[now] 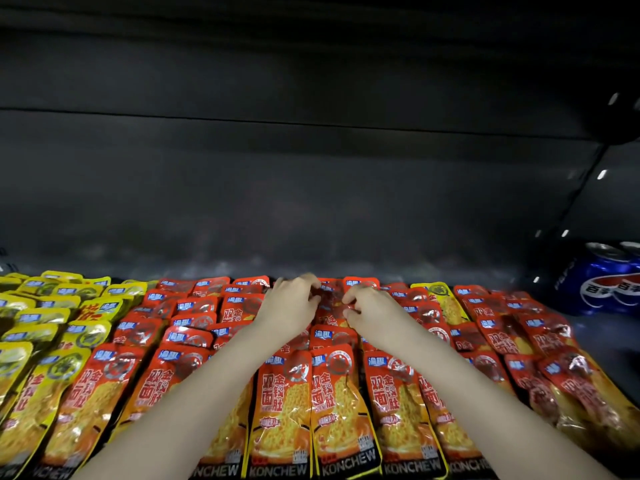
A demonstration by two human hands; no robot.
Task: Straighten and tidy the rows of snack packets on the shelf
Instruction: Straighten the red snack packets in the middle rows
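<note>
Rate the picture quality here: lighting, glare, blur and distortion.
Head view: light falls on the red packets, while the shelf back wall is dark and grainy. Head view: glare streaks their glossy film. Head view: the left hand and right hand are motion-blurred, so their grip is unclear. Head view: wide-angle distortion splays the outer rows, yellow packets included.

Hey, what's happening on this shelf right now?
A person is tidying overlapping rows of red foil snack packets on a dark shelf. Both hands reach to the back of the middle row: the left hand and right hand pinch packets there. One yellow foil packet sits among the red rows on the right.
</note>
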